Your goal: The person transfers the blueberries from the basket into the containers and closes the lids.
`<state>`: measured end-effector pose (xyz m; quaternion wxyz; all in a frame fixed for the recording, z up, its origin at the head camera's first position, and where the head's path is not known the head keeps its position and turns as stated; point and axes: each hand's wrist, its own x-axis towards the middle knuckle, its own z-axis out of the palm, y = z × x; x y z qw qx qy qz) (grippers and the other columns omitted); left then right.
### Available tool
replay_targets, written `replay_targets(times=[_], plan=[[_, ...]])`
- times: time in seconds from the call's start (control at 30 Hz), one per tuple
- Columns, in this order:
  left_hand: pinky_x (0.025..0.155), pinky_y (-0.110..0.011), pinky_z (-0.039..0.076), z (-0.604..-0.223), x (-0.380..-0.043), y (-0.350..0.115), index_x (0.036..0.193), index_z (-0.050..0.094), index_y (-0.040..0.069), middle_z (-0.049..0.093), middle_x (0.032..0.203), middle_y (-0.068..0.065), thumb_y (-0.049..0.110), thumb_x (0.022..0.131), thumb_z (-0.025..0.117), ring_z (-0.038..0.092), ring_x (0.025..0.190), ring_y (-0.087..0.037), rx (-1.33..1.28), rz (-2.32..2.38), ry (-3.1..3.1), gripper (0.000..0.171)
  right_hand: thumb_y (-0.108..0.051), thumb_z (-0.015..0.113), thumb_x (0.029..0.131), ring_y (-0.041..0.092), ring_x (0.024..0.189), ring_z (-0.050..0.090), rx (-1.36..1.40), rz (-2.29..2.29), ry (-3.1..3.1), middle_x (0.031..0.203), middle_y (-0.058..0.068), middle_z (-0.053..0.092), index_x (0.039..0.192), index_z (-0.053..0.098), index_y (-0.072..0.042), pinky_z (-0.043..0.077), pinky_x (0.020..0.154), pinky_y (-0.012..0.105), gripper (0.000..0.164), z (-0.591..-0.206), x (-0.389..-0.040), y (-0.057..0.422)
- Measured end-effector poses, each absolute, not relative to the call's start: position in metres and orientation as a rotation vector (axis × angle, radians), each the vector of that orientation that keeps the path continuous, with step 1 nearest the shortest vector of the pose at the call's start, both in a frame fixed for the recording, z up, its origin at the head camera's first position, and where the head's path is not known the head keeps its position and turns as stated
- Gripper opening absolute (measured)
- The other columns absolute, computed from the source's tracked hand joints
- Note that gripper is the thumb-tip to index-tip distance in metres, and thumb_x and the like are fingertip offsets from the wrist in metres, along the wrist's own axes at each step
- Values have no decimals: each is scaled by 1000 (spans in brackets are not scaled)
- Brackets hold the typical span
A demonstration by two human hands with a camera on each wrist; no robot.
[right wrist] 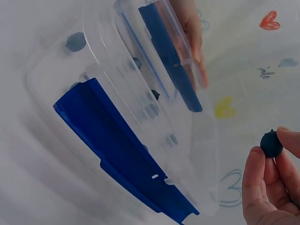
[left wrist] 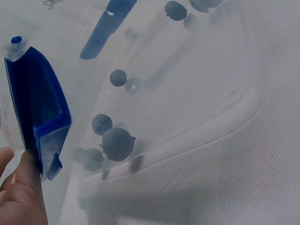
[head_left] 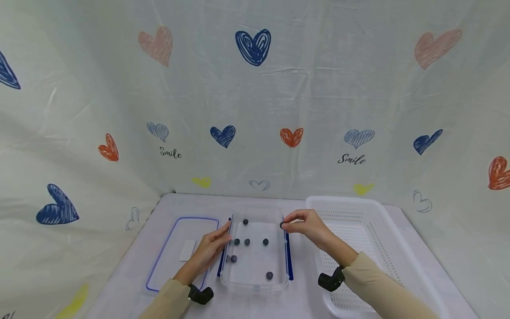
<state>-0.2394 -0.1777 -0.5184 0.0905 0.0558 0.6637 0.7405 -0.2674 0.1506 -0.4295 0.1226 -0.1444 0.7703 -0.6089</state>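
A clear plastic box (head_left: 255, 286) with blue side clasps (head_left: 289, 257) stands on the table, uncovered. Several small dark balls (head_left: 265, 242) lie spread over its floor. Their little pointed tips show in the left wrist view. My left hand (head_left: 209, 248) rests against the box's left side, fingers fairly straight, touching near the blue clasp (left wrist: 49, 103). Between thumb and fingertips, my right hand (head_left: 308, 226) pinches one dark ball (right wrist: 271, 144). That hand is over the box's right edge near its far corner, and the ball is clear of the box wall.
Left of the box lies a clear lid with a blue rim (head_left: 159, 257), a white rectangle (head_left: 187, 250) on it. A large white perforated basket (head_left: 346, 200) stands at the right. Behind the table hangs a pale curtain (head_left: 259, 97) printed with hearts.
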Motion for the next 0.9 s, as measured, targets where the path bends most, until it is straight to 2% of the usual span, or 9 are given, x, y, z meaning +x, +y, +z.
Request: replay_targets(times=[0.33, 0.9], plan=[[109, -26, 33, -521, -240, -178, 154, 33, 4, 22, 162, -9, 11, 103, 56, 19, 148, -26, 189, 2198, 1978, 57, -11, 78, 87, 20, 86, 69, -506, -1769, 2181, 95, 8, 69, 101, 71, 7, 57, 82, 33, 23, -438, -263, 132], [112, -29, 30, -520, -238, -177, 154, 35, 6, 22, 162, -8, 8, 103, 54, 20, 148, -25, 148, 2201, 1980, 54, -11, 79, 85, 23, 83, 71, -462, -1737, 2164, 92, 8, 69, 100, 70, 8, 60, 83, 36, 26, -450, -258, 117]])
